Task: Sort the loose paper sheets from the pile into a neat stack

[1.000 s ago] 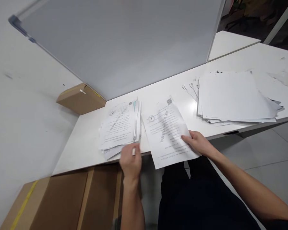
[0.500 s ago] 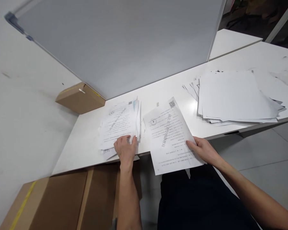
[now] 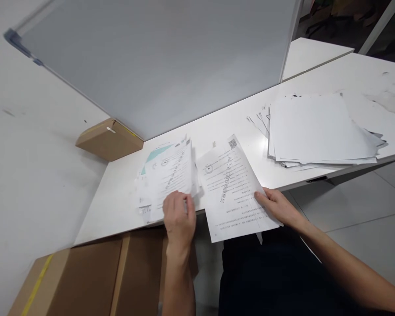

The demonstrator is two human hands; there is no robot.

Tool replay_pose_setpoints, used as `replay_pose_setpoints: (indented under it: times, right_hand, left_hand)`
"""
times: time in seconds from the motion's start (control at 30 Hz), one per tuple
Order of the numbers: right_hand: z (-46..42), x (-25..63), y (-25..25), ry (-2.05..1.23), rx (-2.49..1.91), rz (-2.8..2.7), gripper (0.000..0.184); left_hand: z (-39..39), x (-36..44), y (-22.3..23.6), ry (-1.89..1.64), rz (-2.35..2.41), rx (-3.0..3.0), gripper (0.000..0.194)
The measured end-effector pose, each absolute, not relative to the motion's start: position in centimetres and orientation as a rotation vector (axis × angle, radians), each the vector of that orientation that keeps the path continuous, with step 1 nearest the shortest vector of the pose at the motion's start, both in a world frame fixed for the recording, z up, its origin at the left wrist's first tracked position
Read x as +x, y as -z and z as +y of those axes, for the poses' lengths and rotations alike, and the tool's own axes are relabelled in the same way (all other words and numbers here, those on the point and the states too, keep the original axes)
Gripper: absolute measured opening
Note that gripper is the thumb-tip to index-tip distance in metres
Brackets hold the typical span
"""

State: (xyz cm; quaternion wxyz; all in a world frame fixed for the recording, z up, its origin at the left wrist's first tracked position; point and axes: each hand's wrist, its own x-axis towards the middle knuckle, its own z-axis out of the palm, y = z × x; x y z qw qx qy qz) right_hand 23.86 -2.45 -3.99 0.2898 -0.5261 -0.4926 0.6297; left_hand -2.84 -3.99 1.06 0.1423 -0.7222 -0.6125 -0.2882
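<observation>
In my right hand (image 3: 276, 205) is a printed sheet (image 3: 232, 193), pinched at its right edge with the thumb on top. It bears a round stamp and a QR code and reaches over the table's front edge. My left hand (image 3: 179, 215) has its fingers curled on the near edge of another printed sheet (image 3: 171, 169), which lies askew over a pile of papers (image 3: 145, 199). A teal patch (image 3: 156, 153) shows from under that sheet. The fingertips of the left hand are partly hidden by the hand itself.
A thick stack of white paper (image 3: 319, 131) lies on the white table (image 3: 98, 210) at the right. Behind stands a whiteboard (image 3: 171, 57), beside a small cardboard box (image 3: 110, 139). Large cardboard boxes (image 3: 85, 276) stand below the table at the left.
My left hand has moved slightly right and nearer, dragging the top sheet of the left pile with it. More of the teal patch is uncovered. The right hand keeps its sheet almost still.
</observation>
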Motion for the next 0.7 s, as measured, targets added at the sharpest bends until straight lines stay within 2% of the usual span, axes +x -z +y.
replay_pose_setpoints:
  times: [0.2,0.4,0.57,0.63,0.7]
  right_hand:
    - [-2.8,23.5,3.7,-1.788,-1.307,-1.157,0.048]
    - [-3.0,23.6,3.7,-1.687,-1.323,-1.104,0.051]
    - [-3.1,24.3,4.3,-1.736,-1.244,-1.072,0.042]
    - [-3.1,25.3,4.6,-1.76,-1.289,-1.02,0.043]
    - [-3.2,26.7,4.7,-1.727,-1.36,-0.964,0.042]
  left_hand:
    - [-6.9,5.4,-0.3,0.832,-1.504,-2.608,0.009]
    - [-7.5,9.2,2.4,0.777,-1.537,-2.674,0.014]
    - [-6.4,8.1,2.5,0.899,-1.336,-2.774,0.004]
    - [-5.7,5.8,2.2,0.909,-1.405,-2.672,0.015]
    - [-4.9,3.0,1.9,0.763,-1.592,-2.447,0.025]
